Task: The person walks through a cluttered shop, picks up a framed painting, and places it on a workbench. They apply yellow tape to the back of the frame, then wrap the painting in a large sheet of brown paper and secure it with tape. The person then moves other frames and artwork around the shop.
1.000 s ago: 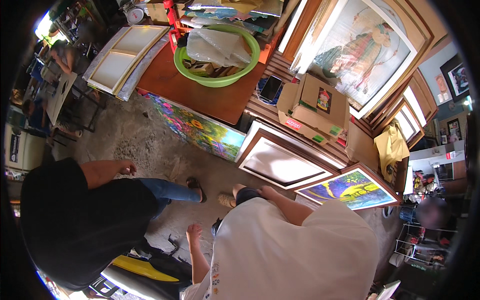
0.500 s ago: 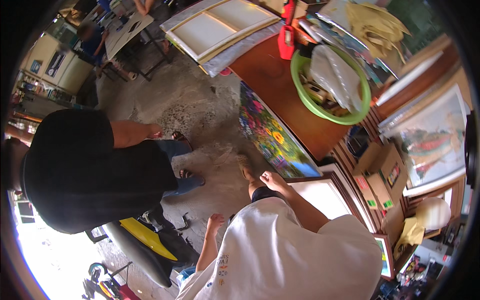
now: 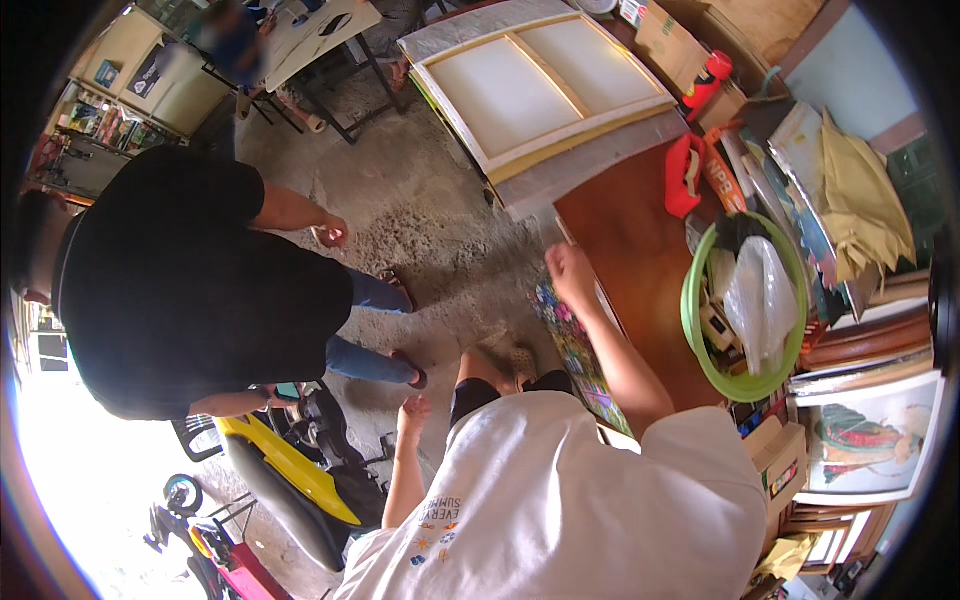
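My right hand [image 3: 570, 276] is raised beside the near-left edge of a brown tabletop [image 3: 625, 250], its fingers curled in with nothing seen in them. Below that forearm a colourful flower painting [image 3: 568, 335] leans against the table's side, partly covered by my arm. My left hand [image 3: 413, 412] hangs low over the concrete floor, loosely closed and holding nothing I can see. Close to it stands a yellow and black motorbike [image 3: 290, 470]. At the table's far end lies a stretched canvas [image 3: 500, 100], its back and wooden bars facing up.
A person in a black shirt [image 3: 200, 290] stands at left, a phone [image 3: 287, 391] in one hand. On the table's right are a green basin [image 3: 690, 310] with a plastic bag [image 3: 760, 300] and a red tool [image 3: 684, 175]. Framed pictures [image 3: 865, 440] line the right. People sit at a far table [image 3: 320, 40].
I have moved forward along the table; the basin and canvas now sit further right in view. My right hand has swung up and ahead. The other person's phone has come into sight.
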Demonstrator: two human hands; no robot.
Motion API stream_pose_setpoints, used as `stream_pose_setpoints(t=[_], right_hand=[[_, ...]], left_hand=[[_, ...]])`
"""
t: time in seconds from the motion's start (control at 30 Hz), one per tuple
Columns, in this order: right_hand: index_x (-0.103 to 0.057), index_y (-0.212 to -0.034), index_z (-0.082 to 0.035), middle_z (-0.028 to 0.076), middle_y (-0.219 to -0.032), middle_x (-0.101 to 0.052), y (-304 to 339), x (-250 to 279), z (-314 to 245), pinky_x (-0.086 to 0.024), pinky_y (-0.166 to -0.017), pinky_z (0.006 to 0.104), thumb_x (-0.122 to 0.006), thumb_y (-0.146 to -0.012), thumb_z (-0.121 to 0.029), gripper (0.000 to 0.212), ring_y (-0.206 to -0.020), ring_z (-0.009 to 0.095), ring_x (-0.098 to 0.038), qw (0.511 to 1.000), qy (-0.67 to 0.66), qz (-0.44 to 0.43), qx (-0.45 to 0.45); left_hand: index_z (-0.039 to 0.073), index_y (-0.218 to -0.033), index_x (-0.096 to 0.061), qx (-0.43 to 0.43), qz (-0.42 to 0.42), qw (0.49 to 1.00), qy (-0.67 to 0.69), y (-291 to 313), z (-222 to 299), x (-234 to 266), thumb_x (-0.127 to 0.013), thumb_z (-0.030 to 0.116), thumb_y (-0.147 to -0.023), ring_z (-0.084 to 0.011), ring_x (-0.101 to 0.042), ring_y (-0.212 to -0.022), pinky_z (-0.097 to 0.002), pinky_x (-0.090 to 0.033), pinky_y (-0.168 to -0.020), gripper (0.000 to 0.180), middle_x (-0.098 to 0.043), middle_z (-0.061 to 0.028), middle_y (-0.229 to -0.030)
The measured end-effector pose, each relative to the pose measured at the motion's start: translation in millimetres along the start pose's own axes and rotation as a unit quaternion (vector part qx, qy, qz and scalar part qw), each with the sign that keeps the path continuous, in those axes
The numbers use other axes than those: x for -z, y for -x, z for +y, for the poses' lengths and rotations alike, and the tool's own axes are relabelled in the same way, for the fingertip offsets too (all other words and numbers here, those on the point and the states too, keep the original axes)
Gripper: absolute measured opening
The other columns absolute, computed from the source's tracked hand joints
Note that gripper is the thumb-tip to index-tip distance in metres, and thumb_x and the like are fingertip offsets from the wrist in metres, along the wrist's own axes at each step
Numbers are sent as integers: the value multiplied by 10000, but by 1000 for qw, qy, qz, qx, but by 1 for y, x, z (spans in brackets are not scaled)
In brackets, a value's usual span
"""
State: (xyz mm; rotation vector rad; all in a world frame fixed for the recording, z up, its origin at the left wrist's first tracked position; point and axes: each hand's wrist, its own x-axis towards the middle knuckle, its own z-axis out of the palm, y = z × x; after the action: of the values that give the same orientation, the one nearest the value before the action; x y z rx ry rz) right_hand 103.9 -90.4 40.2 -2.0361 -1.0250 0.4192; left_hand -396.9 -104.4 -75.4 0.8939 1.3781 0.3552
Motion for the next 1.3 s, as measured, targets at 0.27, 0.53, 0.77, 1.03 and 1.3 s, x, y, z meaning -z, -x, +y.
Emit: stream_pose_setpoints(t=[0.27, 0.53, 0.77, 1.03, 1.3], right_hand=[[-614, -1019, -6, 187, -988, -642, -283, 30, 3, -476, -846, 471, -635, -896, -281, 302, -975, 383, -591, 958, 172, 219, 73], [-554, -1211, -13, 181, -1148, -573, -373, 9, 17, -415, -963, 512, -664, -863, -372, 512, -1142, 369, -509, 918, 371, 120, -69], [-584, -1089, -27, 151, -1106, -575, -382, 18, 34, -388, -967, 493, -678, -852, -319, 387, -1114, 348, -507, 903, 400, 134, -84], [-567, -1000, -25, 151, -1033, -557, -391, 28, 29, -368, -964, 487, -669, -855, -289, 318, -1070, 343, -503, 906, 389, 163, -44], [-544, -990, -13, 172, -1043, -532, -373, 47, -35, -360, -974, 492, -692, -827, -252, 325, -1064, 352, -489, 910, 356, 210, -23]], left_hand=[[86, -1084, -647, 98, -140, 983, 65, -107, -33, 24, -519, 194, -926, -184, -627, -811, -346, -523, -666, 230, -648, -38, -867], [121, -838, -573, 98, -117, 960, 233, -254, 121, 21, -447, 243, -924, -151, -564, -646, -292, -476, -580, 196, -575, -5, -737], [-8, -1013, -631, -98, -122, 986, -58, -361, 335, -94, -549, 238, -978, -160, -635, -781, -299, -511, -695, 262, -670, -86, -881], [-67, -1214, -489, -288, -117, 940, -138, -344, 489, -251, -605, 291, -969, -198, -609, -908, -315, -490, -798, 449, -628, -134, -1045], [-51, -1260, -419, -136, -75, 988, 9, -336, 494, -299, -594, 288, -980, -199, -528, -930, -347, -454, -820, 473, -538, -121, -1073]])
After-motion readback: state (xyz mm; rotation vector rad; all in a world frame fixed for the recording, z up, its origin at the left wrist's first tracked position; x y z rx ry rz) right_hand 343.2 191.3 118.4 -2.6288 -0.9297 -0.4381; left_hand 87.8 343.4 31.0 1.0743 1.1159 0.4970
